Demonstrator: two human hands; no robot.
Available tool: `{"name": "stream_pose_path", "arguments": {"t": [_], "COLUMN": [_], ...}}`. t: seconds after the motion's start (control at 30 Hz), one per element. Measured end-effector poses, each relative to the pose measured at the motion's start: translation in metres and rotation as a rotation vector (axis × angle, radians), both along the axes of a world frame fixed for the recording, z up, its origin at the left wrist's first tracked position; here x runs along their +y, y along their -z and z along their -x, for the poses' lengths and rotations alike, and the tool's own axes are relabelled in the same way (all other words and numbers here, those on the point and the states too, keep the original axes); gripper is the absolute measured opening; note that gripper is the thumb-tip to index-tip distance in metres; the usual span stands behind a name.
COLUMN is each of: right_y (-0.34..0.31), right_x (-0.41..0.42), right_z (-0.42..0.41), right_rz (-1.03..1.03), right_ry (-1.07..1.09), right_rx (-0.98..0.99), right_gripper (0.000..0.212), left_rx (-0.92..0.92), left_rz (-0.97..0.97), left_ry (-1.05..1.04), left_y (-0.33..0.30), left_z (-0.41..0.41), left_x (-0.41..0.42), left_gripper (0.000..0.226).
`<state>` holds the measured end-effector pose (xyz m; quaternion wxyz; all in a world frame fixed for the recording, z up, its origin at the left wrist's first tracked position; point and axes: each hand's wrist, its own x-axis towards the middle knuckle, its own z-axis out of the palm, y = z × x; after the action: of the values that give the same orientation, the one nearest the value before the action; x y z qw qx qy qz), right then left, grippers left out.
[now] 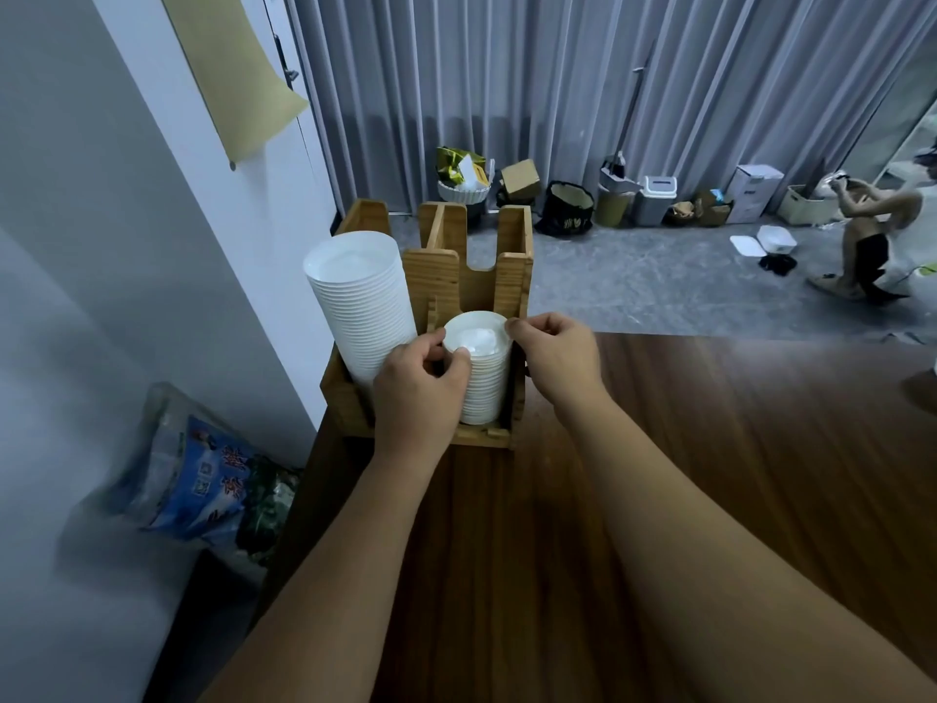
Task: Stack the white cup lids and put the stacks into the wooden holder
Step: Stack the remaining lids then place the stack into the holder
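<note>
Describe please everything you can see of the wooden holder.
The holder is light wood, bamboo by its look, upright at the far left corner of the dark table, near the wall. Thin panels with notched tops divide it into open compartments. The left one holds a tall lid stack that leans left. The front right one holds a short lid stack. The left hand and right hand pinch that stack's top lid with their fingers. The rear compartments show nothing inside.

A makeshift storage room: grey curtains (557, 68), bins (654, 200) and boxes (755, 192) along the floor.
</note>
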<state>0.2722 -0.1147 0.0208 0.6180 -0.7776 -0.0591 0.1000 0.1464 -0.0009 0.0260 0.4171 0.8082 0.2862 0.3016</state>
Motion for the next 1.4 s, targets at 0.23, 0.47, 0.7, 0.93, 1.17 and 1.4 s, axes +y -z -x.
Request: {"name": "stream_pose_path", "arguments": {"t": [0.23, 0.47, 0.7, 0.93, 1.17, 1.4], "right_y": [0.003, 0.004, -0.008, -0.019, -0.016, -0.008], "right_x": [0.002, 0.0, -0.011, -0.055, -0.141, -0.237], "right_z": [0.002, 0.002, 0.013, 0.033, 0.069, 0.107], "right_rz": [-0.054, -0.075, -0.152, 0.004, 0.233, 0.402], "right_ry": [-0.01, 0.048, 0.016, -0.004, 0.099, 0.196], "right_rx": [0.008, 0.029, 0.058, -0.062, -0.243, -0.18], "right_gripper": [0.008, 0.026, 0.025, 0.022, 0.017, 0.009], "left_rx": [0.07, 0.115, 0.026, -0.073, -0.003, 0.189], "left_rz": [-0.123, -0.154, -0.119, -0.178, -0.072, -0.15], "left_ry": [-0.01, 0.005, 0.078, 0.187, 0.441, 0.684], "left_y": [0.003, 0.001, -0.004, -0.007, -0.008, -0.002], "left_z": [-0.001, 0.001, 0.009, 0.03, 0.027, 0.004], "left_x": [-0.004, -0.007, -0.011, -0.022, -0.063, -0.124], "left_gripper": [0.039, 0.041, 0.045, 0.027, 0.033, 0.05]}}
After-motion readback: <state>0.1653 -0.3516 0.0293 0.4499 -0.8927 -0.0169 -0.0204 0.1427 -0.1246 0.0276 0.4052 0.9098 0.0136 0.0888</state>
